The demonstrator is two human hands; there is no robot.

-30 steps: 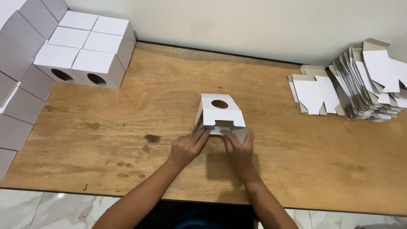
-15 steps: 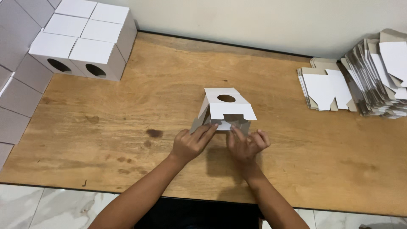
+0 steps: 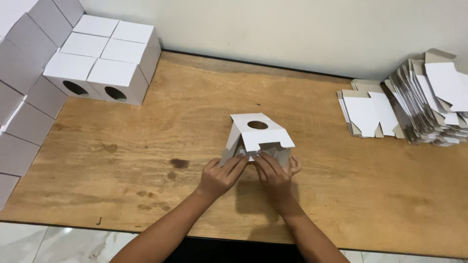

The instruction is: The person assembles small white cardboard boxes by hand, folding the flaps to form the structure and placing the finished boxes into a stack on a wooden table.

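A white cardboard box [image 3: 258, 134] with a round hole in its top face lies half folded on the wooden table [image 3: 146, 160], its near end flaps loose. My left hand [image 3: 222, 176] holds the box's left near edge, fingers pressed against a flap. My right hand [image 3: 275, 173] touches the right near edge, fingertips pushing on the end flaps under the white flap that hangs over them. Both hands are at the box's near end, side by side.
Finished white boxes [image 3: 105, 53] with round holes are stacked at the back left, more grey-white boxes [image 3: 24, 83] along the left edge. Flat unfolded blanks [image 3: 370, 114] and a taller pile of blanks [image 3: 434, 102] lie at the right. A wall runs behind the table.
The view has shifted a little. My fingers have worked further in on the near flaps, and the box's top flap hangs lower over the opening than before.
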